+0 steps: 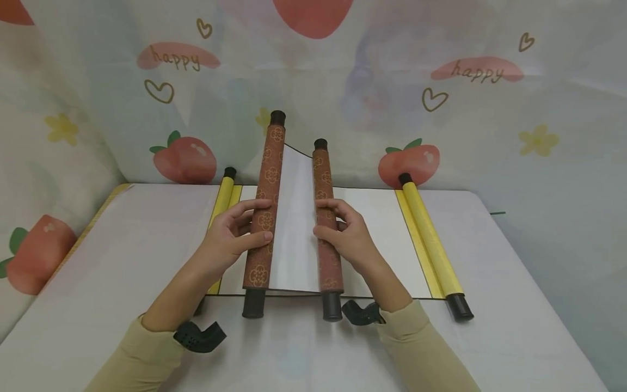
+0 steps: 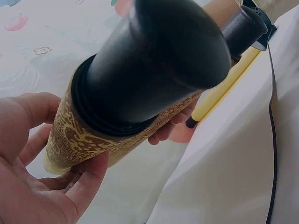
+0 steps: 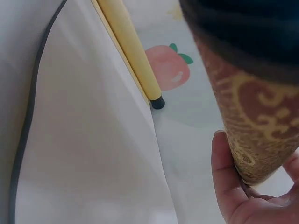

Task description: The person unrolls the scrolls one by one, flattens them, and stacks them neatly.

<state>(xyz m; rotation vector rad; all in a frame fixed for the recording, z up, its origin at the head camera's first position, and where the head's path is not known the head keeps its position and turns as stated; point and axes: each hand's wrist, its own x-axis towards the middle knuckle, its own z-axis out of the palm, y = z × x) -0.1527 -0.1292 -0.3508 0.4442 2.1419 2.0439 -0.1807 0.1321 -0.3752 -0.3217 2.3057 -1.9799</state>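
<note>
My left hand (image 1: 226, 234) grips the thicker left roll of a reddish-brown scroll (image 1: 257, 272) with gold patterns, thumb in front and fingers behind. The slimmer right roll is held by my right hand (image 1: 350, 234) between thumb and fingers. A narrow strip of white paper (image 1: 296, 223) spans the two rolls, which are raised and tilted over the table. Large in the left wrist view is a black end knob (image 2: 154, 65) of the left roll. In the right wrist view, fingers (image 3: 224, 172) wrap the patterned roll from below.
Beneath the brown scroll, a yellow scroll (image 1: 431, 239) lies unrolled, its white paper (image 1: 377, 218) flat on the white-covered table (image 1: 147, 239). Its other yellow roll (image 1: 225, 190) is partly hidden by my left arm. A peach-printed cloth (image 1: 313, 71) hangs behind the table.
</note>
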